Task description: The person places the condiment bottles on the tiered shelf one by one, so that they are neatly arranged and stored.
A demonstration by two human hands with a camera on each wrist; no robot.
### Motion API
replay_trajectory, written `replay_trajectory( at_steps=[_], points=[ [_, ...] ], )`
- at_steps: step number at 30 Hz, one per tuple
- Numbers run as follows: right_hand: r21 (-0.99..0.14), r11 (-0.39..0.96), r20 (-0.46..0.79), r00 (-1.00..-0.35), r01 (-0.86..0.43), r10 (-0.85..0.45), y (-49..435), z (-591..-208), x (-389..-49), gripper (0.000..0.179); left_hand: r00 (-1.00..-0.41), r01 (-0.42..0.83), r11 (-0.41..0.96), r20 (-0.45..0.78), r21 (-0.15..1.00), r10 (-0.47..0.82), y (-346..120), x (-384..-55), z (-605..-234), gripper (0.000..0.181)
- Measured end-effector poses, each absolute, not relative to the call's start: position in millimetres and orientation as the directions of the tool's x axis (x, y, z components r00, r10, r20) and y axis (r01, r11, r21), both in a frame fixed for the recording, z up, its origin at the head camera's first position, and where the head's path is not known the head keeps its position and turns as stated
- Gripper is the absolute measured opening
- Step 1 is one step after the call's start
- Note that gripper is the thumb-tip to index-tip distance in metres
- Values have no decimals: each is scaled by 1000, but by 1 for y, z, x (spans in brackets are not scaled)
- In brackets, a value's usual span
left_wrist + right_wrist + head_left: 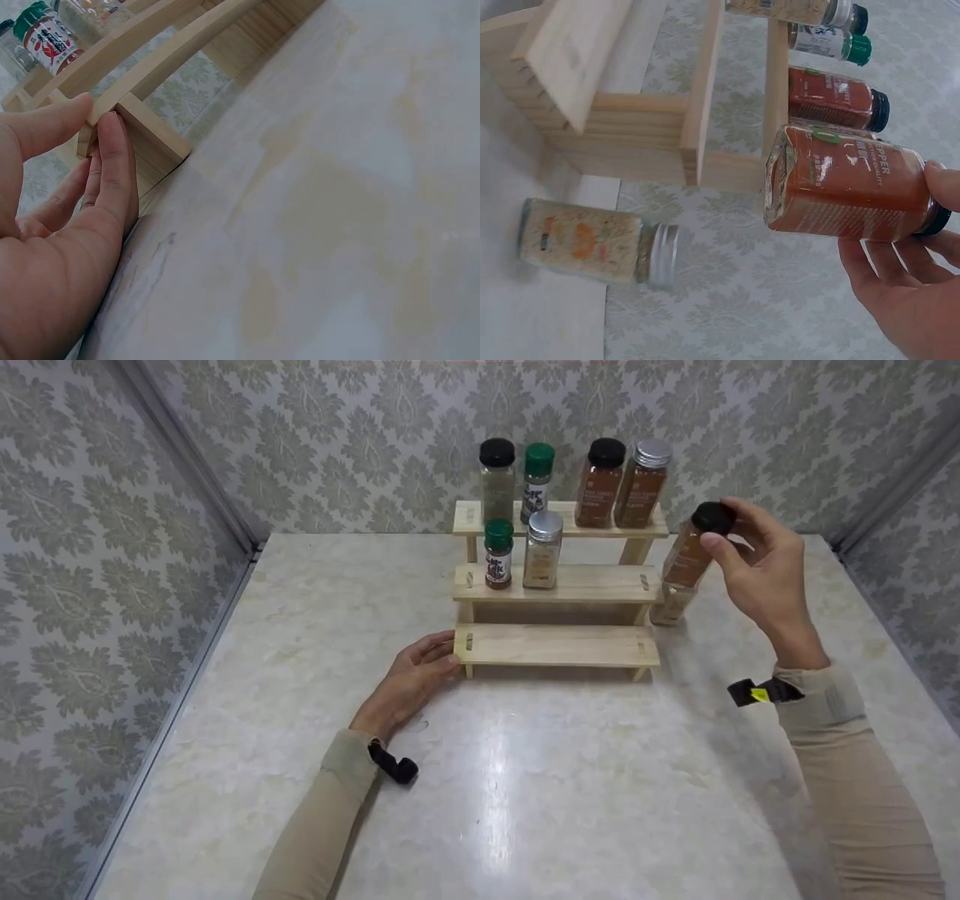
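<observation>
My right hand [769, 566] pinches a pepper jar [688, 556] by its black cap, tilted and raised to the right of the wooden three-step rack [555, 645]. Red-brown powder fills this jar in the right wrist view, where thumb and fingers lie around the cap end. Below it, a silver-lidded jar [585, 240] of pale seasoning stands on the table beside the rack; the held jar hides its lid in the head view. At the rack's lowest step, my left hand [412, 679] grips the left end, thumb on top and fingers underneath in the left wrist view.
On the top step stand a black-capped jar [497, 484], a green-capped bottle [537, 484] and two red-brown jars [598, 495]. The middle step bears a green-capped bottle [498, 562] and a silver-lidded jar [542, 556]. Patterned walls [360, 442] enclose the pale table [570, 780].
</observation>
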State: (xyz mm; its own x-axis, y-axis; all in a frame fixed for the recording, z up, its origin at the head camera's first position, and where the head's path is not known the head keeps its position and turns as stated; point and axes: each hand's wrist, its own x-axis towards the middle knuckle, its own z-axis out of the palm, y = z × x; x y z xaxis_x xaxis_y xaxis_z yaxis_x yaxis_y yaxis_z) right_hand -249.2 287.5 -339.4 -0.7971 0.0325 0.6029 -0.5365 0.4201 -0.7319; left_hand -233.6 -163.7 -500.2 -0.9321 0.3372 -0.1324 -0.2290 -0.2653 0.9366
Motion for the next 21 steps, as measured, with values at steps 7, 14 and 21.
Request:
replay_trajectory(
  at_steps=[7, 14, 21],
  points=[
    [-743, 379, 597, -803, -551, 3, 267, -331, -259, 45, -936, -234, -241, -151, 942, 318, -164, -233, -500, 55],
    [-745, 349, 594, -804, -568, -40, 249, -332, -270, 42, -935, -240, -259, -152, 936, 319, -163, -233, -500, 55],
    [-767, 321, 568, -820, -556, -64, 233, -333, -276, 45, -934, -241, -271, -147, 932, 327, -164, -233, -499, 57]
  ],
)
